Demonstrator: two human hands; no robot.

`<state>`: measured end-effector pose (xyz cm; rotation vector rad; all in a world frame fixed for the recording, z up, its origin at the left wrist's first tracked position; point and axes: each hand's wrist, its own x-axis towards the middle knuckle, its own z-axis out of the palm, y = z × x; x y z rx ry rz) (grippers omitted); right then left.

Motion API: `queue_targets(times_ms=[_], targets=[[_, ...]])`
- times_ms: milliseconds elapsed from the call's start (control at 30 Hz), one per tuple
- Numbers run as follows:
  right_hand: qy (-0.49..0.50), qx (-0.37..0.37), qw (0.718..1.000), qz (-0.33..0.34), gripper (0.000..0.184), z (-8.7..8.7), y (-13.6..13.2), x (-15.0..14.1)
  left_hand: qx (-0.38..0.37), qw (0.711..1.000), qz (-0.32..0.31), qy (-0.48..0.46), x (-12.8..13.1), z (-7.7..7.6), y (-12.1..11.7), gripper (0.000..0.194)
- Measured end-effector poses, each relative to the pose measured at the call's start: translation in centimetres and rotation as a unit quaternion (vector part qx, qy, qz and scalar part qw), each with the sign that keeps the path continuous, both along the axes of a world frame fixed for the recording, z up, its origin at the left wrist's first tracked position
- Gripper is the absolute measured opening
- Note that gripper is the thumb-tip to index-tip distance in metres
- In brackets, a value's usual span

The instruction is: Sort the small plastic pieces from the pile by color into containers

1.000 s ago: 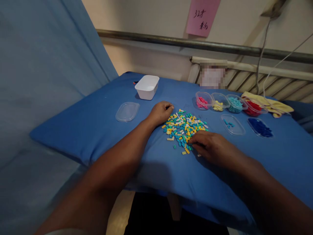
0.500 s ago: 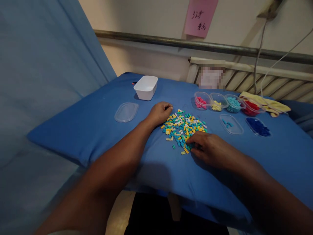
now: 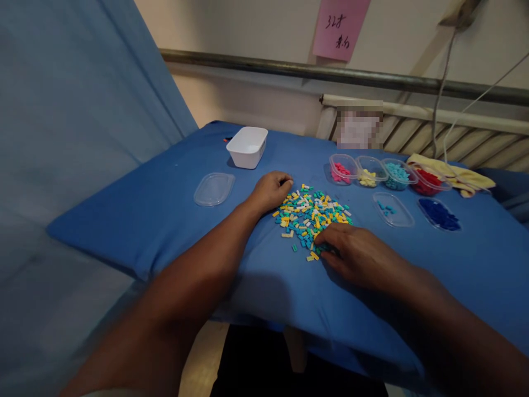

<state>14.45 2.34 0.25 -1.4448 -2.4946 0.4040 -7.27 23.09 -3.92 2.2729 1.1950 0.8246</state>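
Lying loose on the blue cover [image 3: 165, 220], a mixed pile of small bricks [image 3: 309, 212]: yellow, white, teal, green, cream. Dense in the middle, thinning to strays at the near edge. Left hand [image 3: 270, 190] down at the pile's left edge, fingers curled; cannot tell whether anything is clamped in them. Right hand [image 3: 349, 248] at the near right edge, palm down, forefinger among the bricks, a gap showing between it and the thumb; tips partly hidden, so cannot tell whether a brick is pinched.

Farther out, right side: a clear lid [image 3: 404, 216] with a few blue pieces, and beside it a clear tray [image 3: 425, 212] heaped with dark blue ones. Behind these, four clear tubs in a row, left to right: pink pieces [image 3: 340, 172], pale yellow pieces [image 3: 367, 178], turquoise pieces [image 3: 397, 175], red pieces [image 3: 427, 181]. Yellow cloth [image 3: 458, 175] bunched by the red tub.

Left side: clear lid lying flat [image 3: 214, 189], white tub [image 3: 247, 148] upright behind it, a small dark and orange item [image 3: 227, 139] just beside the tub.

Beyond the cover: radiator [image 3: 413, 129], metal pipe [image 3: 289, 70] above it, pink paper [image 3: 341, 30] with handwriting on the wall. Blue curtain [image 3: 82, 110] at far left.
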Motion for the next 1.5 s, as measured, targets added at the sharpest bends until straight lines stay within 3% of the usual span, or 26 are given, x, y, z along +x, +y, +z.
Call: queue_targets(times_ms=[233,433,600,833,1000,1100,1167,1233,1333,1500], targets=[[0.066,0.053,0.996,-0.04,0.025,-0.1,0.6,1.2,-0.003,1.0,0.007,-0.003,-0.1,0.0,0.0,0.032],[0.174,0.108,0.962,-0.18,0.021,-0.6,2.3,7.0,-0.006,1.0,0.007,0.003,-0.1,0.2,0.2,0.032],[0.125,0.182,0.92,-0.323,0.031,-2.3,3.4,12.9,-0.002,1.0,0.005,0.004,-0.3,0.4,0.4,0.035],[0.021,0.183,0.915,-0.358,0.033,-3.5,3.8,16.3,0.005,1.0,0.016,0.005,-0.5,0.1,1.0,0.037],[0.054,0.205,0.92,-0.33,0.029,-2.8,3.3,14.0,-0.002,1.0,0.017,0.0,-0.4,0.1,0.9,0.036],[0.135,0.188,0.951,-0.204,0.024,-2.0,2.8,9.7,-0.004,1.0,0.02,0.003,-0.3,0.2,0.7,0.035],[0.139,0.12,0.978,-0.096,0.019,-1.5,2.4,6.4,-0.002,1.0,0.019,0.003,-0.3,0.3,0.6,0.035],[0.103,0.086,0.99,-0.041,0.016,-0.9,2.0,3.7,0.0,1.0,0.018,0.003,-0.3,0.3,0.6,0.035],[0.005,0.048,0.998,-0.048,0.01,-0.3,1.8,1.6,-0.001,1.0,0.017,0.005,-0.3,0.3,0.6,0.035],[-0.06,0.008,0.994,-0.088,0.013,0.0,1.8,1.3,-0.005,1.0,0.017,0.004,-0.3,0.4,0.4,0.035]])
